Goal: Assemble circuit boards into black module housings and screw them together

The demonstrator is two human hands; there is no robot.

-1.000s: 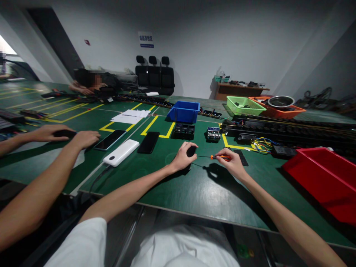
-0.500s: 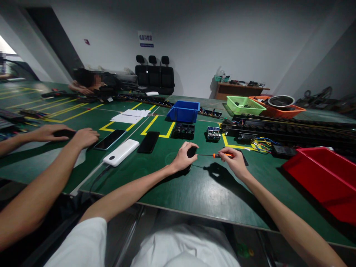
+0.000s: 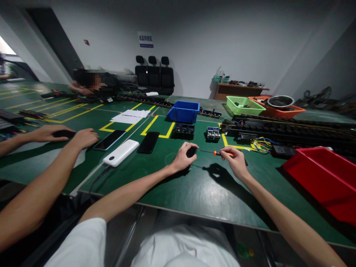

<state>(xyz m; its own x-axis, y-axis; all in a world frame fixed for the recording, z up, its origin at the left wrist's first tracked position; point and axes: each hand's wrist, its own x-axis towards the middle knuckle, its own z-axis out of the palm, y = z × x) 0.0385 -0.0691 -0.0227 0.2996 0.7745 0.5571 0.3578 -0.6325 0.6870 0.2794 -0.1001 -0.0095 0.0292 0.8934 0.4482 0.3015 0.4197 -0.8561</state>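
Observation:
My left hand (image 3: 183, 157) is closed around a small black block-like part (image 3: 191, 152), held on edge just over the green table; its exact kind is hard to make out. In my right hand (image 3: 234, 160) is a screwdriver (image 3: 217, 153) with an orange and black handle. Its thin shaft points left, and the tip is at or very near the black part's right side. Beyond my hands stand a dark module (image 3: 184, 131) and a smaller module with light tops (image 3: 213, 134).
A co-worker's hands (image 3: 83, 138) rest at the left. Nearby lie a white power bank (image 3: 121, 152) with a cable and two phones (image 3: 149, 142). A blue bin (image 3: 185, 111) stands behind, a red bin (image 3: 319, 181) at right, with long black assemblies (image 3: 278, 129) and coloured wires beyond.
My right hand and the screwdriver have shifted very slightly, with the tip a little higher. My left hand still holds the black part in nearly the same place.

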